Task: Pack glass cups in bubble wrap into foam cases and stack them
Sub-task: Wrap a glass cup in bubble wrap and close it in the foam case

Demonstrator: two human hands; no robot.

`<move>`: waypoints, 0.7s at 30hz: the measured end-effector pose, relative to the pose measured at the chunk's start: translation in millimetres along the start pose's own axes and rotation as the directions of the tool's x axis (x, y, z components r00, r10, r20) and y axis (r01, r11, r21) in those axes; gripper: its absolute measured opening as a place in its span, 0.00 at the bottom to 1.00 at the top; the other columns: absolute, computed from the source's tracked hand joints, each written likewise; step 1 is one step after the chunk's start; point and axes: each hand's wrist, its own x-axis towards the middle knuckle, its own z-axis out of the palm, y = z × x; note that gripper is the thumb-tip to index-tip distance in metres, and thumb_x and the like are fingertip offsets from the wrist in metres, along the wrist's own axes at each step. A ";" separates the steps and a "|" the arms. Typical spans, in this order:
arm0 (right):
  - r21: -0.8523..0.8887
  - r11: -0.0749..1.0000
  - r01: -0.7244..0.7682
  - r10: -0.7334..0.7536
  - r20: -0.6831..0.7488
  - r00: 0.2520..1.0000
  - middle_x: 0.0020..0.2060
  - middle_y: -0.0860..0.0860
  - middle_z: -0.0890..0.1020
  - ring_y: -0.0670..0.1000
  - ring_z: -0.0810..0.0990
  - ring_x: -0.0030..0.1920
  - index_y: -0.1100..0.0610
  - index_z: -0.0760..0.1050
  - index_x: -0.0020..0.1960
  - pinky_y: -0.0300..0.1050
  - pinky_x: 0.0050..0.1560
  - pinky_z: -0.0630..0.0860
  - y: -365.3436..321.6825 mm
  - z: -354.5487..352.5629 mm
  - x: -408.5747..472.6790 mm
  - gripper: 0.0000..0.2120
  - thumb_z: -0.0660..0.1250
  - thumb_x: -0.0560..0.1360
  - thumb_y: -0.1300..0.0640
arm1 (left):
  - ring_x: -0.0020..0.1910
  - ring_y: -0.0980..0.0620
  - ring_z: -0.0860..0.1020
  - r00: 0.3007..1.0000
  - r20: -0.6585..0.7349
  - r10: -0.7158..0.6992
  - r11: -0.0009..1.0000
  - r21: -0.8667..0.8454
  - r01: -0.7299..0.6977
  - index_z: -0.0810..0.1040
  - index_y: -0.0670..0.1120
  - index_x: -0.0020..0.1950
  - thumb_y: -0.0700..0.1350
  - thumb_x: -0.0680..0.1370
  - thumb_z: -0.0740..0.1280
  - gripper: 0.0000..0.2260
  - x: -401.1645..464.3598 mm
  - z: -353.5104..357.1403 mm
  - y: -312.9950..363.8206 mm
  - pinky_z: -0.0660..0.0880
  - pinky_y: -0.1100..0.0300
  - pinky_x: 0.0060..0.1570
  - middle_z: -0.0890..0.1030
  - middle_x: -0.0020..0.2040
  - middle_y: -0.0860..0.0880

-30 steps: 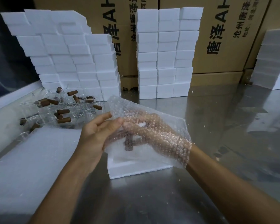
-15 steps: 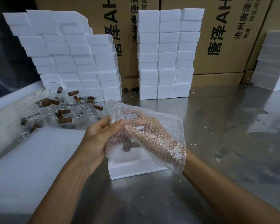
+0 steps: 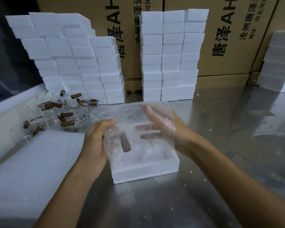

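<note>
A glass cup (image 3: 124, 142) with a brown handle sat wrapped in clear bubble wrap (image 3: 130, 119) over an open white foam case (image 3: 145, 171); loose cups (image 3: 59, 112) lay at ten o'clock, foam stacks (image 3: 171, 55) at twelve.

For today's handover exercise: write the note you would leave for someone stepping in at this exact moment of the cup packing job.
Left hand grips the bubble wrap at its left edge.
Right hand lies open behind the sheet, fingers spread.
A cup's brown handle shows through the wrap, above the open foam case.
Unwrapped glass cups lie at the far left; stacked foam cases stand at the back.
Done: wrapping begun.
Left: finish the wrap, seat it in the case, close, stack.
</note>
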 end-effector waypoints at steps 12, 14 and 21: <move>0.427 0.898 -0.102 0.259 -0.328 0.909 0.61 0.57 0.77 0.54 0.82 0.58 0.53 0.66 0.70 0.46 0.57 0.79 50.4 -20.9 1.0 0.40 0.78 0.64 0.43 | 0.40 0.51 0.83 0.993 -0.102 -0.052 0.931 -0.365 0.011 0.81 0.46 0.56 0.44 0.65 0.73 0.19 -2.0 14.2 -7.5 0.72 0.59 0.44 0.83 0.48 0.48; 0.487 0.859 -0.157 0.280 -0.189 0.941 0.61 0.59 0.79 0.56 0.83 0.57 0.56 0.68 0.71 0.47 0.57 0.80 53.7 -14.6 -2.6 0.46 0.82 0.58 0.45 | 0.41 0.51 0.84 0.996 -0.075 -0.057 0.929 -0.370 0.025 0.85 0.47 0.49 0.44 0.65 0.73 0.13 -4.7 20.3 -11.0 0.72 0.59 0.46 0.84 0.48 0.48; 0.319 0.945 -0.069 0.125 -0.157 0.980 0.43 0.47 0.86 0.44 0.83 0.43 0.53 0.86 0.42 0.39 0.44 0.77 48.8 -7.5 -1.9 0.07 0.74 0.71 0.50 | 0.50 0.46 0.83 0.997 0.043 -0.065 0.957 -0.280 0.075 0.86 0.46 0.51 0.43 0.67 0.74 0.13 -12.1 31.9 -20.5 0.79 0.52 0.57 0.83 0.55 0.43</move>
